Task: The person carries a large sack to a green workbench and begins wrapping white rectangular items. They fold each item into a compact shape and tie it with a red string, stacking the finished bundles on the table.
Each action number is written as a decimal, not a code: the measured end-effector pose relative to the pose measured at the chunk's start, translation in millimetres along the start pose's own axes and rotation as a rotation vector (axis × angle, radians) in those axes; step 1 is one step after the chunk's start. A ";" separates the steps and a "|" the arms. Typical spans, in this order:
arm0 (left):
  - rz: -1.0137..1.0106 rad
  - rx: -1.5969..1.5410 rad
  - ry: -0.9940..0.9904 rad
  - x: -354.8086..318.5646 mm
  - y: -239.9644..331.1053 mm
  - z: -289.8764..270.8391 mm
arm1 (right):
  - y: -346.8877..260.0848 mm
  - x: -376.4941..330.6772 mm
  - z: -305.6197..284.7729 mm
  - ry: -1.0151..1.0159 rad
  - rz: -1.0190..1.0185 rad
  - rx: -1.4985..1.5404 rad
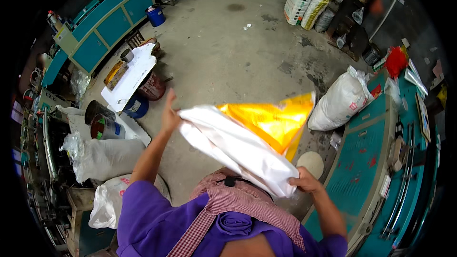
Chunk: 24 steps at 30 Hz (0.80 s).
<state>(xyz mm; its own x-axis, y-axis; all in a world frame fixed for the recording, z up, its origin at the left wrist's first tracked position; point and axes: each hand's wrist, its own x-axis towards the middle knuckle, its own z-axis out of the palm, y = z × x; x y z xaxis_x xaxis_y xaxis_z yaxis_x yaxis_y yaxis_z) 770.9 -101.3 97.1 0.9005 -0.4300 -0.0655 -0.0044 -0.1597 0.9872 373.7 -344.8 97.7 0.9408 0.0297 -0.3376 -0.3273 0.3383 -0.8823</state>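
Note:
A large, limp sheet of plastic film or flattened bag [228, 140], white on one side and shiny yellow-orange on the other, stretches slantwise in front of my waist. My right hand [305, 181] is closed on its lower right corner, thumb on top. At the upper left end of the sheet is my left hand [170, 114], somewhat blurred, with fingers stretched out and the thumb side close to the white edge. Whether it touches the edge is unclear. The yellow part [266, 119] stands up beyond the white fold, its far corner smeared by motion.
A teal machine [362, 157] stands close on my right, with a full white sack [340, 99] leaning by it. To the left are a wrapped bundle [107, 157], buckets [137, 105] under a white board [128, 78], and a teal cabinet [112, 24] farther off. Sacks [300, 4] stand far right.

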 end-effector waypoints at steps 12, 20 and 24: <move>0.695 0.834 -1.017 148.9 36.0 246.8 | -62.0 107.2 -250.1 0.533 -0.075 0.082; 0.726 0.668 -0.649 278.6 105.8 405.9 | -295.9 176.2 -262.8 0.997 -1.054 -0.887; 0.949 0.375 -0.519 339.8 159.2 475.7 | -296.0 254.6 -380.7 0.531 0.099 -1.520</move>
<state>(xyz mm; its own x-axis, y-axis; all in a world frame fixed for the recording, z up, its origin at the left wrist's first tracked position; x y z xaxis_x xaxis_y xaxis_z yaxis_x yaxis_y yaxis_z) 869.3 -695.6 162.7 0.1768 -0.8198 0.5447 -0.7946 0.2076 0.5705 676.6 -795.5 148.0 0.8823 -0.4287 -0.1944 -0.4662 -0.8530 -0.2347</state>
